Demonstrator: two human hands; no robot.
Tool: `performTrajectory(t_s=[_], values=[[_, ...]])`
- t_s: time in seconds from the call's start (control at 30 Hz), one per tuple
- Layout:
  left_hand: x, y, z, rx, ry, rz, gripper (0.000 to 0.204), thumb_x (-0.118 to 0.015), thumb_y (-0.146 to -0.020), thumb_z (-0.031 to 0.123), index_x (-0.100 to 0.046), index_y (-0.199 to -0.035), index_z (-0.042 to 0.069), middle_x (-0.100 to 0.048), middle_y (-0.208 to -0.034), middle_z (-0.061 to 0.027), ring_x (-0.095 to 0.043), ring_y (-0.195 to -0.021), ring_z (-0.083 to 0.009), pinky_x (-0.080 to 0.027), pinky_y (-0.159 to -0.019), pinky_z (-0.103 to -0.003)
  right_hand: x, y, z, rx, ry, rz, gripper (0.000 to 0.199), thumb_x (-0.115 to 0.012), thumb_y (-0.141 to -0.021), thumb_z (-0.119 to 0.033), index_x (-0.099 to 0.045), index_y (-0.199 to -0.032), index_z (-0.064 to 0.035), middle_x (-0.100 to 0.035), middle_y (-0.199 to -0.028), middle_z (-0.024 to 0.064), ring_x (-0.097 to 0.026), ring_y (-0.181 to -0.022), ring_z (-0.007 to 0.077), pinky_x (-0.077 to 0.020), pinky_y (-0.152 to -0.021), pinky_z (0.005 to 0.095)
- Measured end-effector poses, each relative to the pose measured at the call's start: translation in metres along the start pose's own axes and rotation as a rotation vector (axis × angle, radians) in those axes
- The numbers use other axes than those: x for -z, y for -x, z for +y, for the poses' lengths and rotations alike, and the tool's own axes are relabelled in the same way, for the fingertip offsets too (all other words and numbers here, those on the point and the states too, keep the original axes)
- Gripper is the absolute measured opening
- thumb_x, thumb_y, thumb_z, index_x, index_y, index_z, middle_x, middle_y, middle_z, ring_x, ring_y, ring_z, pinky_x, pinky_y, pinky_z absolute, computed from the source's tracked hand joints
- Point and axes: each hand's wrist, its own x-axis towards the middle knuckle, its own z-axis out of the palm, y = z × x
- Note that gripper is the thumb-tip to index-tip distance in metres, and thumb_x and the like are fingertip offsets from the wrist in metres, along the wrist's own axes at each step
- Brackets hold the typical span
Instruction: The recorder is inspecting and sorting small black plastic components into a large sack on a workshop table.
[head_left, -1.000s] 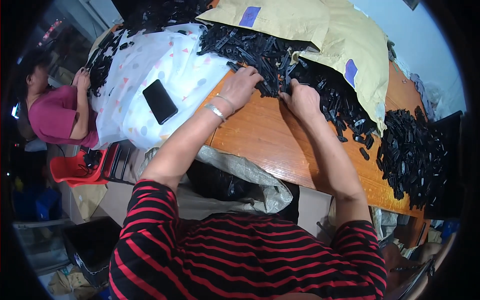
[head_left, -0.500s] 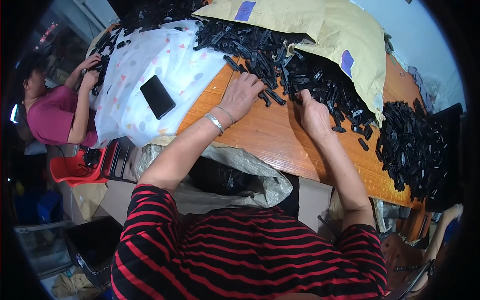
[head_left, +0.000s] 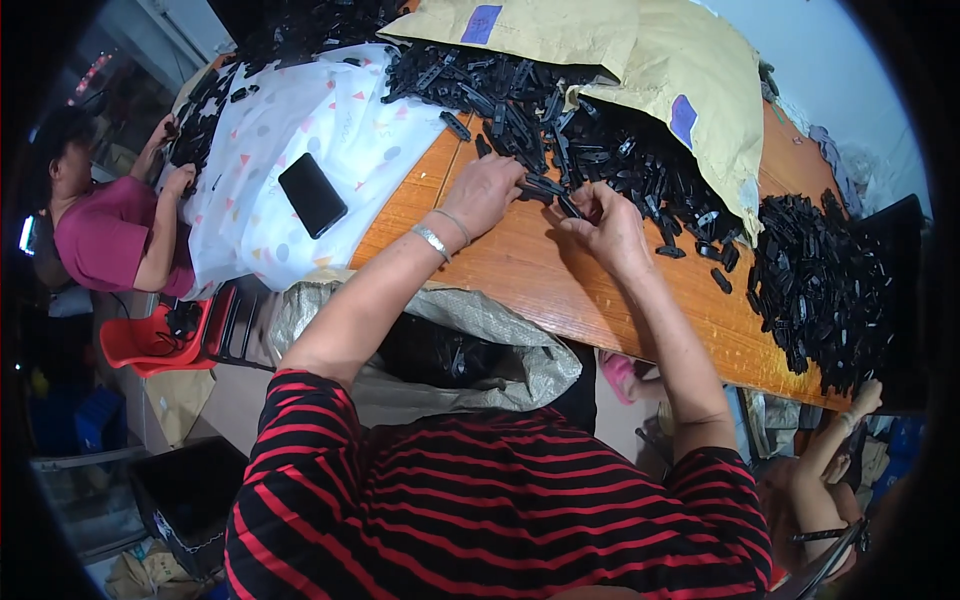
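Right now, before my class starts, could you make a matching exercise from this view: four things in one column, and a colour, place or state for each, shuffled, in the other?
Column one
1. Phone
2. Chair
3. Paper sacking
4. Wearer's left hand

Column two
A. Tan, bearing purple patches
B. At the black parts, silver bracelet at its wrist
C. Lying on the patterned white sheet
D. Bright red

Pairs: 1-C, 2-D, 3-A, 4-B

The table (head_left: pixel 480 275) shines under cool light; edges curve into black; left background dim.
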Motion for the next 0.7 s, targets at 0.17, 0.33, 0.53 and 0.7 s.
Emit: performTrajectory(t_s=[0.17,0.33,0.53,0.7], values=[[0.022,0.013,0.024,0.279,0.430,0.051,0.012,-0.064,-0.086,0.008,-0.063,-0.097,0.002,-0.066,-0.083,-0.0080,-0.063,-0.069,-0.0209,-0.051,-0.063,-0.030,-0.007,-0.001,-0.032,0.371,0.141,0.183,0.031,-0.079,-0.069,-0.003,-0.060,-0.094,-0.0013,-0.062,-0.083,0.0108,-0.063,-0.067,0.0223,-0.0503,-0.064,0.0316],[0.036,0.025,0.034,0.559,1.121,0.052,0.016,-0.062,-0.091,0.010,-0.061,-0.105,0.001,-0.066,-0.090,-0.0018,-0.062,-0.075,-0.0085,-0.050,-0.065,-0.020,-0.017,-0.002,-0.040,0.280,-0.017,0.112,0.029,-0.077,-0.075,-0.003,-0.061,-0.100,-0.0015,-0.067,-0.088,0.0083,-0.066,-0.075,0.0149,-0.0534,-0.065,0.0277],[0.040,0.049,0.057,0.663,1.401,0.144,0.025,-0.063,-0.092,0.012,-0.058,-0.115,0.004,-0.065,-0.093,0.0006,-0.061,-0.075,-0.0041,-0.048,-0.063,-0.016,-0.033,0.010,-0.046,0.077,-0.380,0.038,0.023,-0.073,-0.082,-0.002,-0.061,-0.100,0.0023,-0.067,-0.090,0.0059,-0.065,-0.082,0.0097,-0.0519,-0.070,0.0230],[0.041,0.059,0.064,0.723,1.525,0.304,0.026,-0.064,-0.090,0.008,-0.058,-0.114,0.000,-0.065,-0.096,-0.0042,-0.064,-0.079,-0.0087,-0.051,-0.071,-0.019,-0.034,0.021,-0.065,0.076,-0.507,-0.011,0.022,-0.069,-0.085,-0.003,-0.060,-0.105,0.0028,-0.067,-0.092,0.0067,-0.065,-0.084,0.0104,-0.0523,-0.072,0.0232]])
